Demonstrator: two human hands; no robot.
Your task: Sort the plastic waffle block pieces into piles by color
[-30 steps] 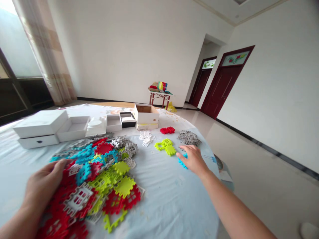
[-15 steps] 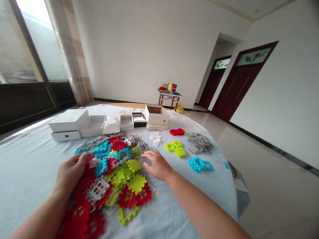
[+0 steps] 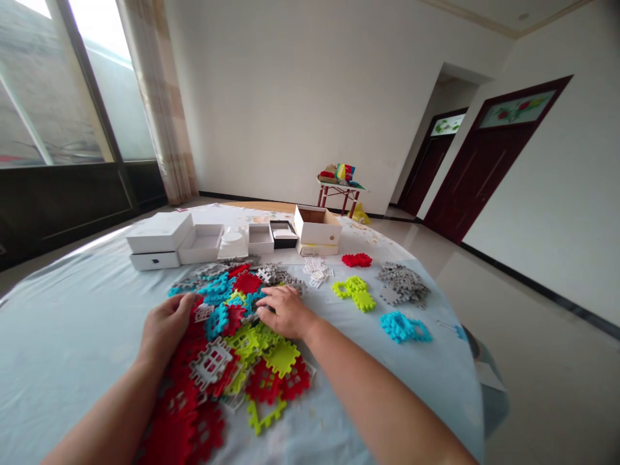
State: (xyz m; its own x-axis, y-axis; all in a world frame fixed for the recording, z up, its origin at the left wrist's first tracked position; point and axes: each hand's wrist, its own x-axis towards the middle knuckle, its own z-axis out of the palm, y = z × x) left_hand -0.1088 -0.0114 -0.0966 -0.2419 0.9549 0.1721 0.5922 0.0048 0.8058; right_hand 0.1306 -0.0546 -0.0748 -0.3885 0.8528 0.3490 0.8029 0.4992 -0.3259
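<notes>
A large mixed pile of notched plastic building tiles (image 3: 213, 361) in red, blue, green, grey and white lies on the table in front of me. At its left edge is my left hand (image 3: 167, 323), fingers drawn together beside the red tiles (image 3: 181, 374); whatever they may hold is hidden. Over the upper right of the pile reaches my right hand (image 3: 285, 312), fingers apart, above blue and grey tiles. Just below it sits a green tile (image 3: 281, 357). A white window-shaped tile (image 3: 212, 363) lies nearer to me, on top of red ones.
Sorted groups sit at right: red tiles (image 3: 357, 259), green tiles (image 3: 356, 292), grey tiles (image 3: 403, 284), blue tiles (image 3: 404, 327) and white pieces (image 3: 317, 271). Behind the pile stands a row of boxes, including a white box (image 3: 157, 232) and a taller open box (image 3: 317, 230).
The whole view has shifted, so the table sits further right. My right hand has moved left over the pile, from its right edge. My left hand stays at the pile's left edge.
</notes>
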